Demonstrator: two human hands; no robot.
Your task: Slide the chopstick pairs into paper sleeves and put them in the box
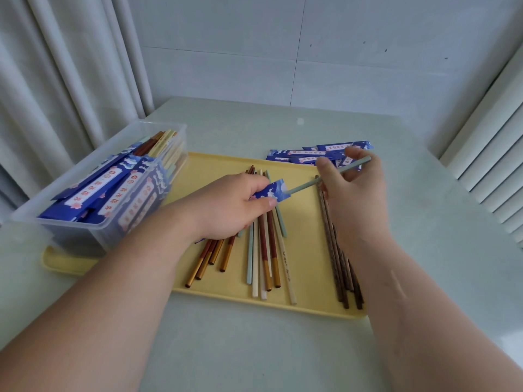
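Observation:
My left hand (229,206) grips a blue paper sleeve (273,191) over the yellow tray (308,299). My right hand (353,190) pinches pale green chopsticks (307,186) whose tips sit inside the sleeve's open end. Loose chopsticks lie on the tray: red-and-gold ones (210,257), a mixed cream, green and red bunch (266,250), and dark brown ones (339,264) partly under my right wrist. A clear plastic box (93,176) at the left holds several sleeved pairs. A pile of empty blue sleeves (305,155) lies behind the tray.
The tray rests on a pale green table (254,349). The box stands on the tray's left end. Curtains hang at the left, a white wall stands behind, and slatted blinds (492,165) are at the right.

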